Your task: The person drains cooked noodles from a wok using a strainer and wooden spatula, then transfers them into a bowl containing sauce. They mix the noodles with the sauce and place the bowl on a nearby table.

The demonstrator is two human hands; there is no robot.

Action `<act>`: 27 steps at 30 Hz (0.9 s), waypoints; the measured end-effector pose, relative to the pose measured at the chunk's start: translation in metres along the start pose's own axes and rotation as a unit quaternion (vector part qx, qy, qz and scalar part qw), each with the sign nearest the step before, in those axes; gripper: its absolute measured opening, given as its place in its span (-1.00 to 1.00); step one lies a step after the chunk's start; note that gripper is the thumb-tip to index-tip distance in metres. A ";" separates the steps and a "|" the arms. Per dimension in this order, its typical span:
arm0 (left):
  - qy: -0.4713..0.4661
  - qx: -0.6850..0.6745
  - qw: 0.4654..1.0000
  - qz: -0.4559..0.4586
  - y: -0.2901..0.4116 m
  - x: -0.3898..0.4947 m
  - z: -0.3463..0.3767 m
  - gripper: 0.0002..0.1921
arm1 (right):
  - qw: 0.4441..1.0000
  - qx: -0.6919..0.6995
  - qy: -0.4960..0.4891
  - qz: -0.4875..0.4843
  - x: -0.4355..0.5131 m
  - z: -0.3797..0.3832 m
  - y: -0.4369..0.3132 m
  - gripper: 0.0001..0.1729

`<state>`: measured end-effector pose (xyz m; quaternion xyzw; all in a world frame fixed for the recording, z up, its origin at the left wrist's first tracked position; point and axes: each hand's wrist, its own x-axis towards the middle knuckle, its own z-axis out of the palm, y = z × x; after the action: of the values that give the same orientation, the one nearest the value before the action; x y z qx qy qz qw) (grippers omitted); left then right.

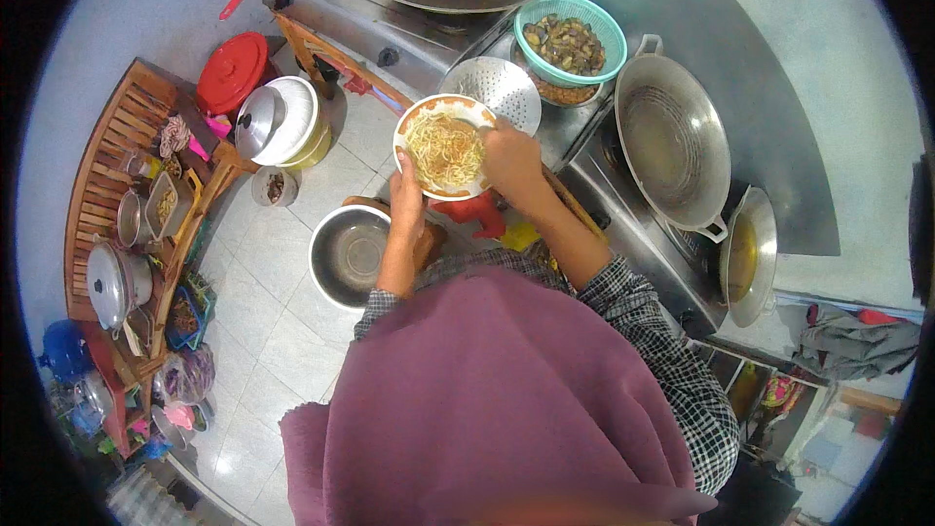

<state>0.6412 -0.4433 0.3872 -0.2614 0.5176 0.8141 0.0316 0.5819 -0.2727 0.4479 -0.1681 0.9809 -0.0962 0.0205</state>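
In front of my body, my left hand (409,193) holds a white bowl (414,111) with an orange-patterned rim, thumb over its left edge. Thin yellow strands of food (444,150), with reddish-brown bits among them, fill it. My right hand (515,164) is curled over the bowl's right rim; its fingertips, and anything within them, are hidden. A round perforated metal skimmer or strainer (504,91) lies just beyond the bowl on the steel counter. Below and left of the bowl, a deep metal basin (354,252) stands low, partly behind my left forearm.
Large woks (672,142) sit on the steel stove; a smaller one (749,256) contains yellowish liquid. A turquoise basket (616,33) of browned pieces rests on another container. To the left are a white bucket (310,139), a small plastic tub (275,187) and a wooden bench (84,219) with pots.
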 end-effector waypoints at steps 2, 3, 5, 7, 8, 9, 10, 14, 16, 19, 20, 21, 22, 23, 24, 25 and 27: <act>-0.001 0.000 1.000 -0.009 0.001 -0.002 -0.001 -0.24 | 0.996 0.077 0.031 -0.024 -0.002 0.005 0.001 -0.62; -0.003 0.000 1.000 -0.007 0.002 -0.002 -0.001 -0.24 | 0.993 0.108 0.032 -0.017 -0.003 0.007 0.002 -0.62; 0.007 -0.002 1.000 -0.010 0.002 -0.003 -0.001 -0.24 | 0.988 0.138 0.068 -0.021 -0.010 0.007 0.001 -0.59; 0.007 0.002 1.000 0.007 0.001 -0.003 -0.001 -0.23 | 0.982 0.152 0.102 -0.036 -0.018 0.002 -0.003 -0.58; 0.009 -0.008 1.000 0.013 0.001 -0.004 -0.001 -0.23 | 0.985 0.134 0.097 -0.043 -0.022 -0.002 -0.007 -0.57; 0.002 -0.010 1.000 0.017 0.000 -0.004 -0.001 -0.22 | 0.988 0.115 0.092 -0.051 -0.027 -0.004 -0.010 -0.56; 0.016 -0.008 1.000 0.003 -0.001 -0.006 -0.002 -0.21 | 0.991 0.097 0.077 -0.055 -0.035 -0.008 -0.015 -0.55; 0.004 0.012 1.000 0.010 -0.001 -0.009 -0.003 -0.23 | 0.990 0.082 0.091 -0.076 -0.058 -0.016 -0.021 -0.54; 0.007 -0.006 1.000 0.017 -0.001 -0.010 -0.001 -0.23 | 0.993 0.044 0.082 -0.078 -0.062 -0.014 -0.023 -0.56; 0.005 -0.026 0.999 0.026 -0.001 -0.010 0.003 -0.23 | 0.994 0.036 0.089 -0.061 -0.053 -0.008 -0.022 -0.56; 0.002 -0.027 0.999 0.028 -0.001 -0.010 0.004 -0.22 | 0.990 0.034 0.119 -0.070 -0.047 -0.007 -0.020 -0.57; -0.001 -0.029 0.999 0.035 -0.001 -0.009 0.005 -0.22 | 0.991 0.030 0.112 -0.060 -0.038 -0.008 -0.017 -0.57; 0.012 0.007 1.000 0.017 -0.001 -0.008 0.005 -0.21 | 0.994 0.029 0.095 -0.047 -0.032 -0.008 -0.015 -0.58; 0.003 -0.003 1.000 0.024 0.000 -0.006 0.004 -0.21 | 0.990 0.037 0.125 -0.048 -0.027 -0.010 -0.012 -0.59; -0.005 -0.013 0.999 0.030 0.001 -0.005 0.003 -0.21 | 0.987 0.047 0.144 -0.047 -0.024 -0.014 -0.007 -0.60; -0.017 -0.023 0.999 0.037 0.000 -0.005 0.003 -0.21 | 0.978 0.059 0.192 -0.062 -0.021 -0.016 -0.003 -0.60; -0.020 0.013 1.000 0.012 0.002 -0.003 -0.001 -0.20 | 0.977 0.061 0.186 -0.083 -0.014 -0.021 -0.002 -0.62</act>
<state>0.6433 -0.4440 0.3895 -0.2381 0.5303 0.8129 0.0356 0.5938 -0.2659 0.4686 -0.2270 0.9423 -0.1870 -0.1599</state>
